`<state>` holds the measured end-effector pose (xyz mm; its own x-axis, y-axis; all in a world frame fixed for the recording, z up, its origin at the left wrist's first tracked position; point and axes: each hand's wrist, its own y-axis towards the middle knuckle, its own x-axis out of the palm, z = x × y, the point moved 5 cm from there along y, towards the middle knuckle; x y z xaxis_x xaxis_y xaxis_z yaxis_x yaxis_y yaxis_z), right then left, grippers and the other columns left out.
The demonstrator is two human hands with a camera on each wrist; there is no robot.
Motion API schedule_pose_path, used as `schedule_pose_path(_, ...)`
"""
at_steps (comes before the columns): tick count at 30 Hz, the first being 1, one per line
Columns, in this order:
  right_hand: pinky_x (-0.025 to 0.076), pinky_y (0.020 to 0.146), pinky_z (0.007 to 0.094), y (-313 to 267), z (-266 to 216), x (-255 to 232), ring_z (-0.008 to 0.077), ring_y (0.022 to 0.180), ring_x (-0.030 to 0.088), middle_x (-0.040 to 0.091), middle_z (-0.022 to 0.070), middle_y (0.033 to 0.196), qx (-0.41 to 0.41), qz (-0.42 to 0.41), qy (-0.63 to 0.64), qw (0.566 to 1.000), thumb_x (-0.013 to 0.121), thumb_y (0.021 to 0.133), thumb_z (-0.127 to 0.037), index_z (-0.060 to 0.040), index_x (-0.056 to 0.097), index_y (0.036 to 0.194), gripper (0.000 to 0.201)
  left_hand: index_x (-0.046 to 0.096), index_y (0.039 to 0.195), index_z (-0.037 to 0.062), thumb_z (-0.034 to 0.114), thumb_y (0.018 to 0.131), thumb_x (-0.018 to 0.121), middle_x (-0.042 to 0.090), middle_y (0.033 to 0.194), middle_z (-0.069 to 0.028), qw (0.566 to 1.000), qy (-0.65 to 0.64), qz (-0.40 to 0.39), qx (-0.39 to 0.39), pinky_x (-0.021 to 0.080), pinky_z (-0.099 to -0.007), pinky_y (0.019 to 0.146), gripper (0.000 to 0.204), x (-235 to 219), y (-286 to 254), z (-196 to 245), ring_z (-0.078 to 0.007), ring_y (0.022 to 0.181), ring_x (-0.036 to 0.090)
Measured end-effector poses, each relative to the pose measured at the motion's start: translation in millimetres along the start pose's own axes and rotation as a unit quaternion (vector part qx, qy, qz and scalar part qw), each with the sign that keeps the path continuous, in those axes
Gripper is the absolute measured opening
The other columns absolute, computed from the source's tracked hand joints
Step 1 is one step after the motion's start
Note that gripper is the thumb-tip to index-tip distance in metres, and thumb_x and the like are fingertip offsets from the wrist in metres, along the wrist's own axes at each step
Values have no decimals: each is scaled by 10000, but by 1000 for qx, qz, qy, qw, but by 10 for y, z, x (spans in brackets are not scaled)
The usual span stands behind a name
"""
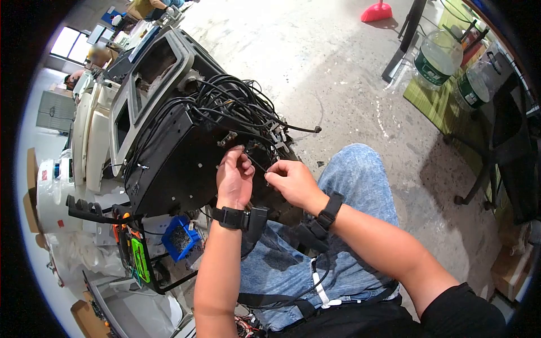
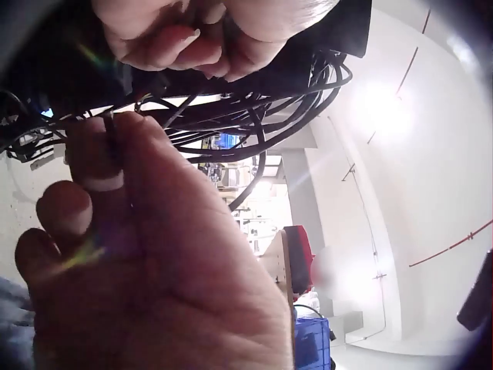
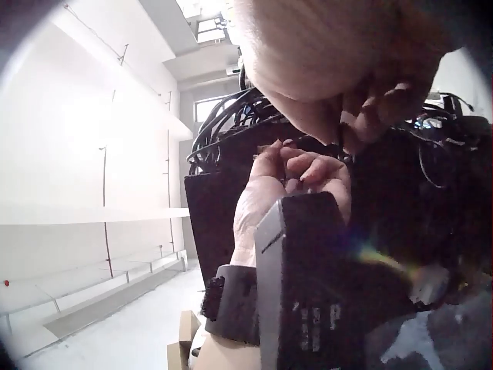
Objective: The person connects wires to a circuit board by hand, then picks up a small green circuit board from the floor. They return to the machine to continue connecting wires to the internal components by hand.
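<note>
A thin black cable (image 1: pixel 257 163) runs between the two hands in the head view, close to the edge of a black panel (image 1: pixel 174 155). My left hand (image 1: pixel 235 179), palm up, pinches it between thumb and forefinger while the other fingers curl. From the right, my right hand (image 1: pixel 296 183) grips the cable's lower part with thumb and fingers; the dark strand (image 3: pixel 340 123) also shows under that hand in the right wrist view. Above both hands lies a thick bundle of black cables (image 1: pixel 239 101). A small metal fitting (image 1: pixel 227 139) sits on the panel just beyond the left fingertips.
Pale connectors (image 1: pixel 279 136) hang at the bundle's right end. Left of the knees are a blue bin (image 1: pixel 181 239) of small parts and a green-handled tool (image 1: pixel 140 260). A grey frame (image 1: pixel 135 96) stands behind the panel. Large bottles (image 1: pixel 437 59) stand at right.
</note>
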<state>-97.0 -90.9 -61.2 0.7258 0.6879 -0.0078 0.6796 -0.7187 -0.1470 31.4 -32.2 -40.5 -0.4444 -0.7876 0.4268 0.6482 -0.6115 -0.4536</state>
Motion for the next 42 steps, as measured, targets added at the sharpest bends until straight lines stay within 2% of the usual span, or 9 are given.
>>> schedule_pose_path(7,429,521,229,-40,-51,-13,81,561,524,582,28,647,12,-35,37,999,576,758,-157,4,608,788,166,529,818,41,97,766,547,493,693,-27,1000,-10,25,-4,342,-210,485,79,-260,-127,93,-97,577,431)
schedule_pose_path(12,409,505,211,-19,-23,24,72,555,503,572,7,670,21,-23,110,993,575,780,-160,-11,605,814,156,541,858,7,85,754,468,513,721,-47,995,20,-42,-87,357,-229,504,149,-229,-187,63,-120,592,441)
schedule_pose_path(16,395,500,198,9,-5,50,61,563,497,568,4,670,41,-16,131,990,573,793,-169,-16,602,824,158,569,946,-18,151,824,509,484,700,-1,991,90,-62,-71,338,-196,500,217,-107,-192,60,-64,579,413)
schedule_pose_path(19,430,543,251,22,-67,58,109,581,543,609,66,685,66,-22,137,988,568,780,-177,24,605,825,209,583,949,-10,213,842,561,445,669,40,982,168,-78,-40,310,-171,485,248,41,-214,52,-29,556,378)
schedule_pose_path(22,415,513,236,51,-58,108,94,555,524,593,49,657,88,-14,198,976,566,784,-165,21,603,816,192,587,942,-12,228,825,600,412,641,60,978,198,-65,-33,285,-164,471,267,105,-182,56,-18,534,351)
schedule_pose_path(25,391,509,196,81,-103,113,58,559,486,574,8,680,100,-26,197,975,572,799,-168,-25,604,844,153,587,944,-24,214,820,606,404,630,61,980,187,-63,-22,274,-168,465,269,79,-103,68,-17,527,342)
schedule_pose_path(35,391,512,194,139,-59,158,55,559,483,569,4,678,89,-30,198,976,572,806,-156,-21,598,845,143,586,955,-28,193,814,612,411,635,58,984,166,-61,-8,257,-164,454,263,42,-64,74,-17,525,334)
schedule_pose_path(38,416,499,250,137,-92,136,103,528,517,581,51,626,67,-10,203,977,554,772,-163,24,608,790,195,589,949,-26,191,810,617,416,636,58,984,165,-61,-9,256,-165,454,259,55,-59,80,-17,522,330)
schedule_pose_path(42,390,512,193,119,-89,146,57,557,482,564,3,670,92,-25,206,974,570,809,-148,-22,597,839,133,599,926,-23,194,807,622,420,628,57,982,180,-56,-6,253,-165,452,248,66,-66,75,-16,515,326)
